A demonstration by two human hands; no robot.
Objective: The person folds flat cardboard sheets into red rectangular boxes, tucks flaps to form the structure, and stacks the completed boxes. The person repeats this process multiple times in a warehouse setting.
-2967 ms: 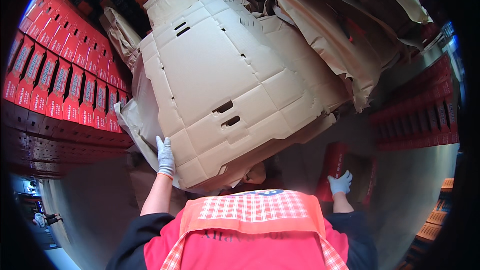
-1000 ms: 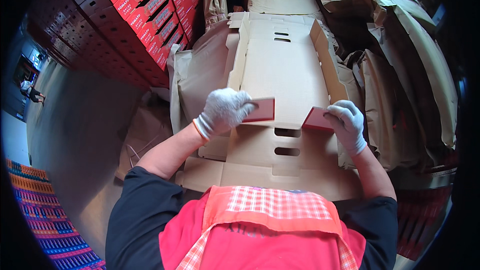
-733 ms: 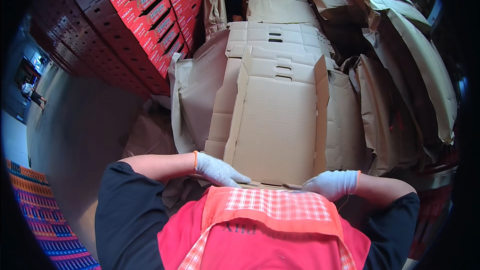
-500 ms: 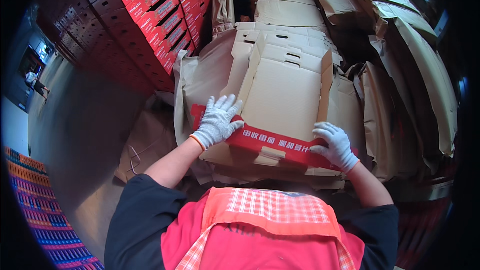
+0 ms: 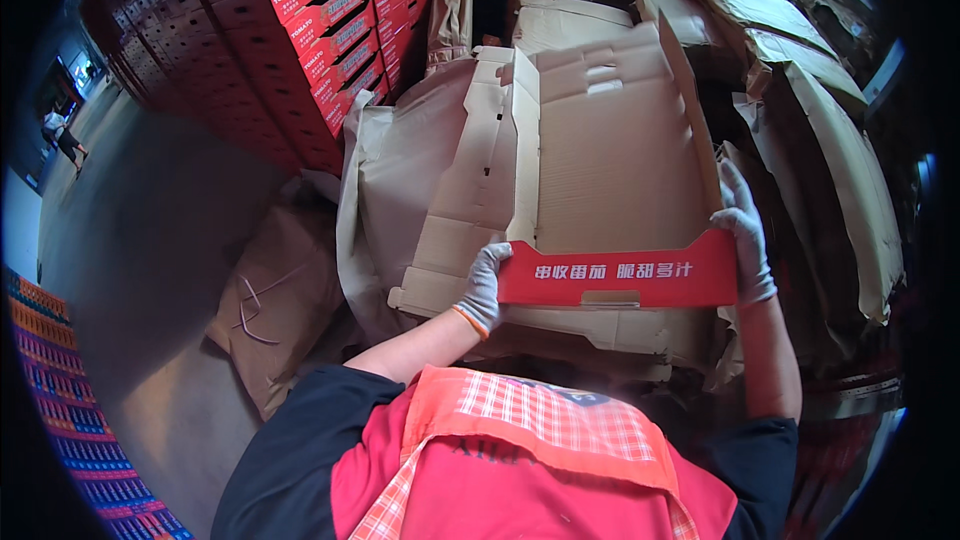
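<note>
A partly folded cardboard tray (image 5: 620, 170) is tilted in front of me, its plain brown inside facing up and its two long side walls raised. Its red front panel (image 5: 615, 285), with white lettering and a small handle slot, stands upright toward me. My left hand (image 5: 487, 285), in a grey-white knit glove, is closed on the front left corner. At the front right corner my gloved right hand (image 5: 742, 230) grips the side wall where it meets the panel. Underneath lie flat cardboard blanks (image 5: 450, 230), whose left part shows.
Tall stacks of red trays (image 5: 340, 30) rise at the back left. Paper-wrapped bundles (image 5: 820, 170) lean and lie along the right. A brown paper package (image 5: 280, 300) rests on the floor at left, near colourful stacked trays (image 5: 80, 420). A person (image 5: 62, 135) walks far left.
The tray's front panel has come upright, and the tray has been lifted and shifted right off the flat blanks. Both hands have moved from pressing the panel to gripping its front corners.
</note>
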